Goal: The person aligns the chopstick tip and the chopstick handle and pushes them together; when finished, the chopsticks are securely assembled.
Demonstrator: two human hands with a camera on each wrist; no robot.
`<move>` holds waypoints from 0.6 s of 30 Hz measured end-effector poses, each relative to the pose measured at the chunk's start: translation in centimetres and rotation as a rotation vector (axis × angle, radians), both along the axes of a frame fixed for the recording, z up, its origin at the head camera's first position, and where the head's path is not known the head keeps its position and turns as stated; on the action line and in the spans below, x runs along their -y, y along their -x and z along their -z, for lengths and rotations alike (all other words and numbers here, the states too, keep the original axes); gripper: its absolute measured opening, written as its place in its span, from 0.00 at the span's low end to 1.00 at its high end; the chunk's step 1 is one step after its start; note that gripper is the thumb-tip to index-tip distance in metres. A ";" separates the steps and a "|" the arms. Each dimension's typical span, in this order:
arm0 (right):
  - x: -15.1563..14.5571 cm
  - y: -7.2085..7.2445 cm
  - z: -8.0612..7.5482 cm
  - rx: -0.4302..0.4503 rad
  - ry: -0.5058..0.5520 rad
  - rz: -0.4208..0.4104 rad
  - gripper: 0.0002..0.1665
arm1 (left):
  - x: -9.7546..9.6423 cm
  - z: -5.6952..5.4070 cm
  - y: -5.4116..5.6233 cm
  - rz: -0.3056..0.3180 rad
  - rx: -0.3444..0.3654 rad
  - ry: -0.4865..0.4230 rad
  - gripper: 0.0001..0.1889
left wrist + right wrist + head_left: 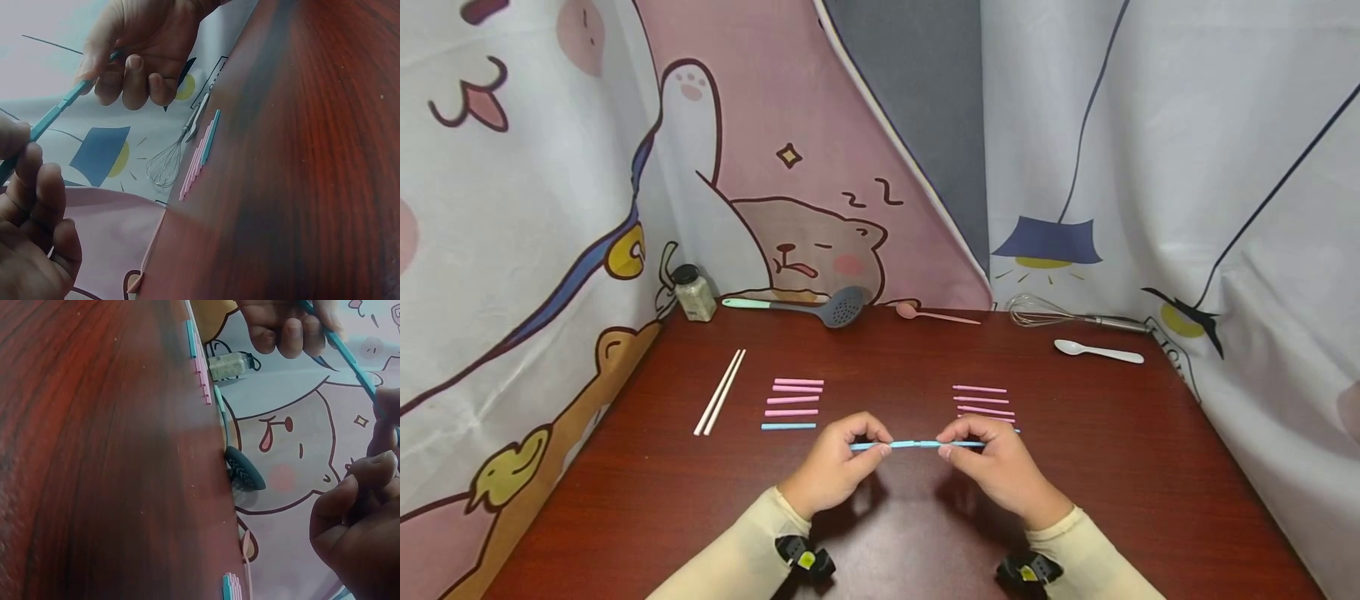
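Over the front middle of the table, my left hand (838,463) pinches a blue stick (901,444) between thumb and fingertips. My right hand (1000,462) pinches a thinner blue stick (929,444) the same way. The two sticks meet end to end in one nearly level line between the hands; a small step shows at their meeting point in the left wrist view. Behind the left hand lie pink sticks (792,412) and another blue stick (788,427). Behind the right hand lie thinner pink sticks (983,400) and a blue stick (210,137), mostly hidden by that hand in the head view.
Two pale chopsticks (719,392) lie at the left. Along the back are a black-lidded jar (694,296), a skimmer (842,308), a pink spoon (907,311) and a whisk (1097,321). A white spoon (1097,351) is at right. Printed cloth (917,200) hangs around the table.
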State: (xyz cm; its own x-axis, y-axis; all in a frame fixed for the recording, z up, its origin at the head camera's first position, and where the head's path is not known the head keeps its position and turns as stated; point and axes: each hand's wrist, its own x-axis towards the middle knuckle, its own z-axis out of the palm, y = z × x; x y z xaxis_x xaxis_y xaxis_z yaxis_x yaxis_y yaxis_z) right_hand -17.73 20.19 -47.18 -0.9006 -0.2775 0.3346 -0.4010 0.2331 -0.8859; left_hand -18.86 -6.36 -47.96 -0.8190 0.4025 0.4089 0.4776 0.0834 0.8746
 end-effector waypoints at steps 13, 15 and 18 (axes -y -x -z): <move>0.2 0.4 -1.4 -0.059 -0.010 -0.045 0.09 | 0.4 -0.5 0.5 0.026 -0.026 -0.042 0.04; 0.3 0.5 -1.6 -0.060 -0.010 -0.046 0.09 | 0.5 -0.7 0.6 0.025 -0.016 -0.045 0.04; 0.3 0.5 -1.6 -0.062 -0.016 -0.037 0.08 | 0.5 -1.0 0.6 0.026 0.001 -0.044 0.05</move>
